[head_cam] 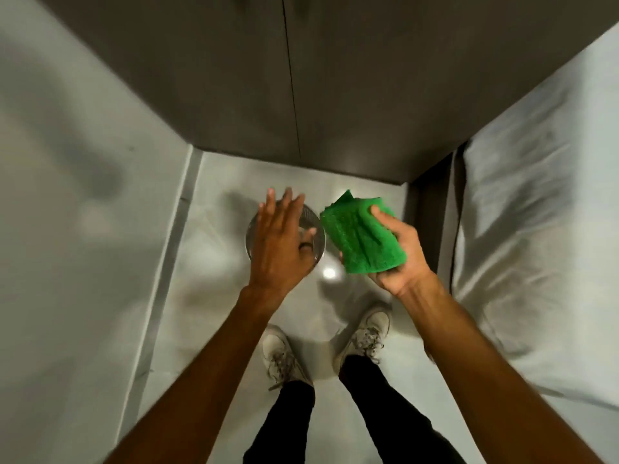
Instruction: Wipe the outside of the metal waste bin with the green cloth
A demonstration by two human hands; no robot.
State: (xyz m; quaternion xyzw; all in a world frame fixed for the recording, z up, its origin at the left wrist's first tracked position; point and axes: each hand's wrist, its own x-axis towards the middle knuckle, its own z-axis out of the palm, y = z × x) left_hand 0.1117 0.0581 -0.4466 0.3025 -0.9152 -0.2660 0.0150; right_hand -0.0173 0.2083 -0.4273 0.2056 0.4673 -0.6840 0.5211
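Here, seen from above, a person stands on a pale floor (214,329) facing a grey cabinet front (234,95).
Left hand: the left hand (279,244) is spread flat, fingers (288,209) straight and slightly fanned, palm down, holding nothing; it hangs over the bin's mouth and whether it touches the rim cannot be told.
Right hand: the right hand (398,252) is closed around the green cloth (360,234), thumb pressed on top near the upper edge, the other fingers curled underneath.
Green cloth: folded into a thick pad, held just to the right of the bin, in the air above the floor.
Metal waste bin: the metal waste bin (316,229) is round and perforated, standing upright on the floor ahead of the feet, mostly hidden by the left hand.
Surroundings: white bedding (536,246) lies along the right; pale shoes (363,336) and black trousers (378,406) show below; a bright glare spot (329,272) sits on the floor beside the bin.
Sharpness: the frame is motion-blurred.
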